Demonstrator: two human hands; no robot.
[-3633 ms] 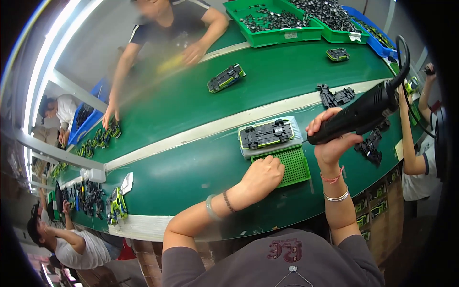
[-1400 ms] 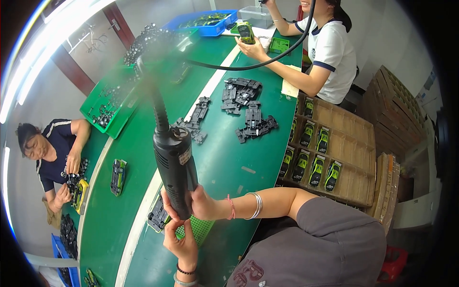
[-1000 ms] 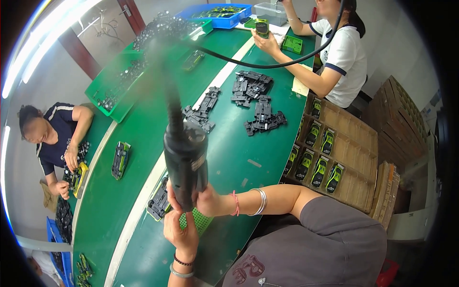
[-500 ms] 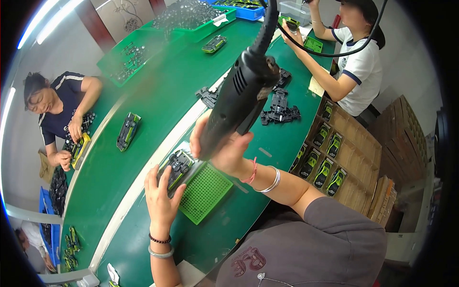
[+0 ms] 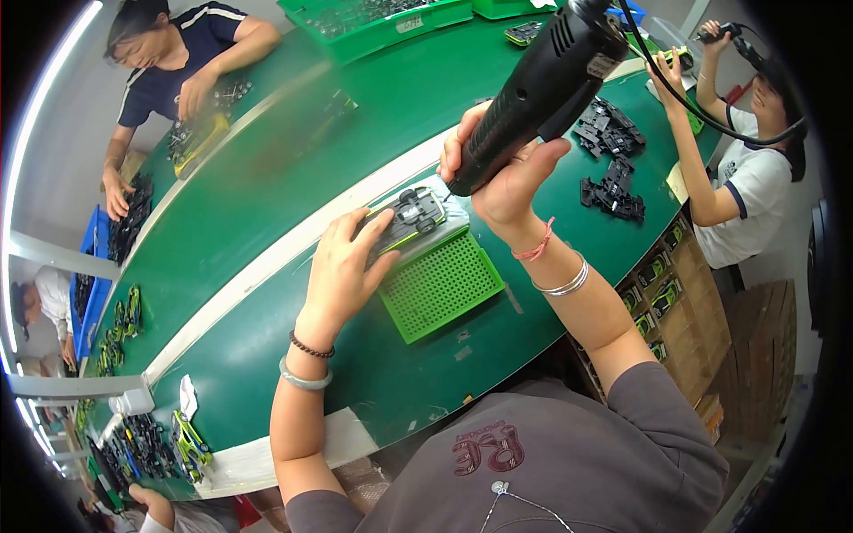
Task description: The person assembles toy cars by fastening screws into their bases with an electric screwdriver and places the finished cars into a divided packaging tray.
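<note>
Screwdriver (image 5: 533, 93) fills right hand (image 5: 511, 191); left hand (image 5: 340, 268) touches upturned toy car (image 5: 411, 218).

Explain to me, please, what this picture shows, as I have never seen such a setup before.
There is no robot: a person works with bare hands, seen from a camera worn on the head and looking down. The left hand rests on a toy car lying wheels up. The right hand holds a black handheld tool, perhaps an electric screwdriver, its lower end near the car. On the green table, a green perforated tray sits beside the car, with black plastic parts farther right.
</note>
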